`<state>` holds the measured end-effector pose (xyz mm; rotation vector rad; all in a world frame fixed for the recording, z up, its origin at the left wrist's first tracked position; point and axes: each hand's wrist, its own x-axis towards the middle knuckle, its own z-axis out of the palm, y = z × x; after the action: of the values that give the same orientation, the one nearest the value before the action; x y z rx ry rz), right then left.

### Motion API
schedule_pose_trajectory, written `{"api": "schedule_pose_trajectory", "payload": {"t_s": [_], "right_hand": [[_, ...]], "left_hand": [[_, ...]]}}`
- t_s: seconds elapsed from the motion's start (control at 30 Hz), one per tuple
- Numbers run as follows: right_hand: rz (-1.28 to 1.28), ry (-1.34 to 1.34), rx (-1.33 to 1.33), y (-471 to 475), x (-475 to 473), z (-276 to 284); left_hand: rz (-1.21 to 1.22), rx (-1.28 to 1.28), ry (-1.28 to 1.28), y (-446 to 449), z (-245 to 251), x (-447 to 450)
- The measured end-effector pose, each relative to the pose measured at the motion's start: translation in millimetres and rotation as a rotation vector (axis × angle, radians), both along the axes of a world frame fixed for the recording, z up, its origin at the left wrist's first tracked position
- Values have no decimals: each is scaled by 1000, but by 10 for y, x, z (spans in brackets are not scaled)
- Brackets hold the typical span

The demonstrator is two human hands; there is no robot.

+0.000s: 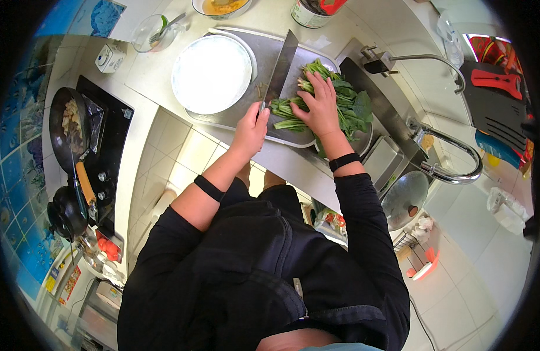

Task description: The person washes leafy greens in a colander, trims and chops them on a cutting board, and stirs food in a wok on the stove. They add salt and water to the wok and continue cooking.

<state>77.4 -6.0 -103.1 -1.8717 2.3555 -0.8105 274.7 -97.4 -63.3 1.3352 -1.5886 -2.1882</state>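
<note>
My left hand grips the handle of a broad kitchen knife, whose blade points away from me, beside the cut ends of the greens. My right hand presses down on a bunch of leafy greens with spread fingers, stems towards the blade. Both greens and knife are over a grey cutting board with a pale rim. A few small stem scraps lie left of the blade. A white plate covers the board's left part, overlapping another pale dish. Part of the leaves hangs past the board's right edge.
Left is a stove with a frying pan of food and a black pot. Beyond the board stand a glass bowl with a fork, a bowl of yellowish food and a can. Right are two faucets and a pan lid.
</note>
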Motion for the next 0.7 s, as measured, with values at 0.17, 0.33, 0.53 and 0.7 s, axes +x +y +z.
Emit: {"api": "schedule_pose_trajectory", "payload": {"t_s": [0.17, 0.33, 0.53, 0.7], "right_hand": [[29, 16, 54, 4, -48, -16], [-129, 104, 1, -151, 37, -179], [-196, 130, -20, -236, 75, -262], [-176, 94, -52, -215, 63, -258]], "left_hand": [[-16, -11, 9, 5, -48, 2], [-5, -14, 10, -6, -67, -27], [-13, -38, 19, -93, 7, -150], [-31, -92, 11, -96, -70, -323]]}}
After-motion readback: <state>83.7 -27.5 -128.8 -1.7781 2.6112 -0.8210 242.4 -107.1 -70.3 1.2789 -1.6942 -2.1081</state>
